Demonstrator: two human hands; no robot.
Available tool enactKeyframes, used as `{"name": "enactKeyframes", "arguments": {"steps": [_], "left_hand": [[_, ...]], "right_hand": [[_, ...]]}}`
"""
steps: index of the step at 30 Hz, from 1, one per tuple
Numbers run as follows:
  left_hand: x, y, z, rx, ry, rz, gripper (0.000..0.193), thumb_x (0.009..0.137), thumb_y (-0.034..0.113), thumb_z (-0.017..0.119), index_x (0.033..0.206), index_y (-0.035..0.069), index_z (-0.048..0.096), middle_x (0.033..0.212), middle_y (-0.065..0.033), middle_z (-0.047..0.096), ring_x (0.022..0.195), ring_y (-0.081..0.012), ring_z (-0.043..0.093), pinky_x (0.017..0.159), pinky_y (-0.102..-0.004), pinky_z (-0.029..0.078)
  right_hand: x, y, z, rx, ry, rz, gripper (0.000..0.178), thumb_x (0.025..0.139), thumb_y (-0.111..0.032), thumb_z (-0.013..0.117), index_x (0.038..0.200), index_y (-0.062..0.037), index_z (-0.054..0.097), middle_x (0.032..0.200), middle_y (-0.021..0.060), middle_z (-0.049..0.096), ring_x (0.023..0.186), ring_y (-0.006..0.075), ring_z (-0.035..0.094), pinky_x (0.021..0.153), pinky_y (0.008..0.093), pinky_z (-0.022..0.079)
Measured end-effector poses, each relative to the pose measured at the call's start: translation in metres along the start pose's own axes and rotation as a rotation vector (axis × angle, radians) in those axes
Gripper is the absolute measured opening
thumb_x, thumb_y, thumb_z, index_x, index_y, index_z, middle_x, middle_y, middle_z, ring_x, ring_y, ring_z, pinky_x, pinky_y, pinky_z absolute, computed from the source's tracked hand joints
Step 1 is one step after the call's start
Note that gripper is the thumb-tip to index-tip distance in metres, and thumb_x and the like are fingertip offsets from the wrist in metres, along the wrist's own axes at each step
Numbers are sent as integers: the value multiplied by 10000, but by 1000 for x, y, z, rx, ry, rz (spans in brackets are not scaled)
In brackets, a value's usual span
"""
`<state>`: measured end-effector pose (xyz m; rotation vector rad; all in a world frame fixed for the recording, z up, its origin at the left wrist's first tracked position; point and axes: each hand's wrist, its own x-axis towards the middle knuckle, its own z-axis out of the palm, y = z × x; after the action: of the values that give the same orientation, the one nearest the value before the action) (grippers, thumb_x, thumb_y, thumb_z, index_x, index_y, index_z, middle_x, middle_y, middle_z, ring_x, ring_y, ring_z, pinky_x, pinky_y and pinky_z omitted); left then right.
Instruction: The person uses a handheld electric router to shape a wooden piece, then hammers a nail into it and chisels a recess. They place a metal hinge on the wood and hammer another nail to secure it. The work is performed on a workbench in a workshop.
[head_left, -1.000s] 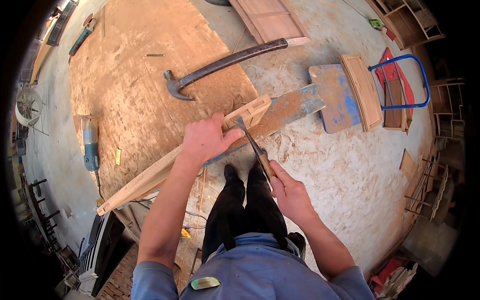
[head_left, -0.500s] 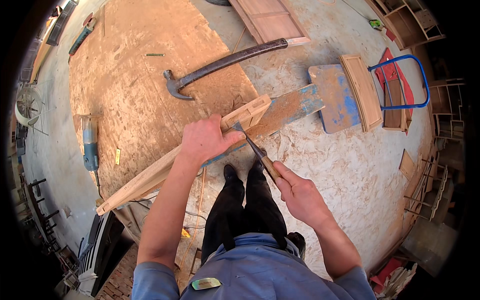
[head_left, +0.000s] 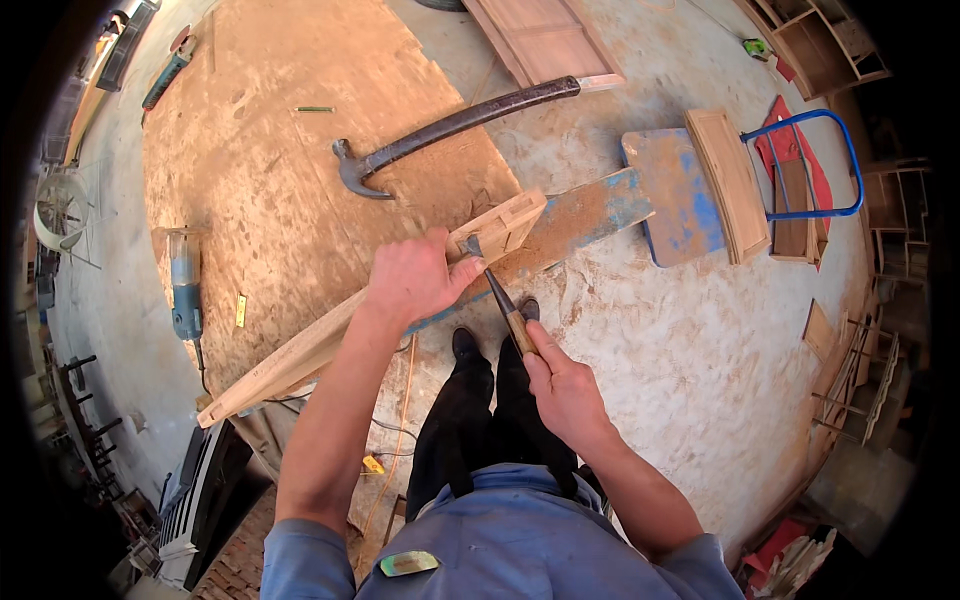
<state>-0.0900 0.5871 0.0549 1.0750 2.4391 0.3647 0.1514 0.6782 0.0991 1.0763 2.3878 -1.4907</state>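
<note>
A pale wooden frame piece (head_left: 290, 362) lies slantwise across the near edge of the workbench, with recesses cut into its right end. My left hand (head_left: 410, 278) is closed over it, thumb reaching toward the blade of a chisel. In my right hand (head_left: 568, 392) is the chisel (head_left: 502, 296), gripped by its wooden handle and tilted. Its metal tip rests on the wood just beside my left thumb. Beyond the piece, a claw hammer (head_left: 455, 126) with a dark handle lies on the bench.
The wooden workbench (head_left: 270, 180) bears a pencil (head_left: 315, 109), a blue power tool (head_left: 185, 290) and an angle grinder (head_left: 168, 72). A dusty board (head_left: 590, 212) juts right toward a blue-stained panel (head_left: 672, 195). Farther right stands a blue-handled trolley (head_left: 855, 165).
My right hand has swung left and inward, bringing the chisel handle to a steeper angle. The tip stays near my left thumb, and my left hand keeps its hold on the wood.
</note>
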Motion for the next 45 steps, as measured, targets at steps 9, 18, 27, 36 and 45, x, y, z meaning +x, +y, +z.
{"name": "enactKeyframes", "arguments": {"steps": [9, 18, 27, 36, 45], "left_hand": [[-4, 4, -5, 31, 28, 33, 665, 846, 674, 613, 939, 16, 623, 838, -213, 702, 825, -417, 695, 712, -516, 540], [-5, 4, -5, 36, 23, 30, 690, 859, 699, 577, 959, 18, 631, 849, -216, 706, 835, -418, 697, 713, -516, 541], [-4, 2, -2, 28, 10, 28, 690, 874, 706, 553, 940, 23, 617, 836, -208, 702, 823, -419, 694, 704, -515, 532], [-3, 9, -6, 63, -38, -20, 664, 885, 635, 594, 1164, 33, 625, 872, -207, 719, 860, -405, 704, 749, -523, 536], [-1, 10, 0, 76, 30, -28, 483, 899, 511, 646, 925, 31, 606, 810, -187, 718, 798, -396, 712, 713, -503, 556]], "right_hand": [[-6, -4, -33, 340, -24, 199, 434, 1032, -161, 564, 1451, -53, 530, 1007, 64, 703, 702, 100, 612, 727, 275, 552], [-7, -19, -40, 60, -133, 158, 439, 1005, -215, 595, 1419, -79, 546, 1223, 249, 662, 1102, 415, 652, 930, 397, 529], [-5, -9, -2, 141, -70, 125, 454, 1010, -223, 590, 1438, -81, 531, 907, 190, 700, 735, 309, 686, 722, 384, 554], [-8, -1, -37, 143, -49, 123, 477, 994, -213, 616, 1442, -80, 525, 1158, 245, 694, 1088, 405, 671, 911, 402, 529], [1, -35, -47, -18, -84, 129, 454, 1004, -236, 587, 1421, -66, 536, 1134, 269, 681, 1030, 448, 657, 886, 462, 532]]}}
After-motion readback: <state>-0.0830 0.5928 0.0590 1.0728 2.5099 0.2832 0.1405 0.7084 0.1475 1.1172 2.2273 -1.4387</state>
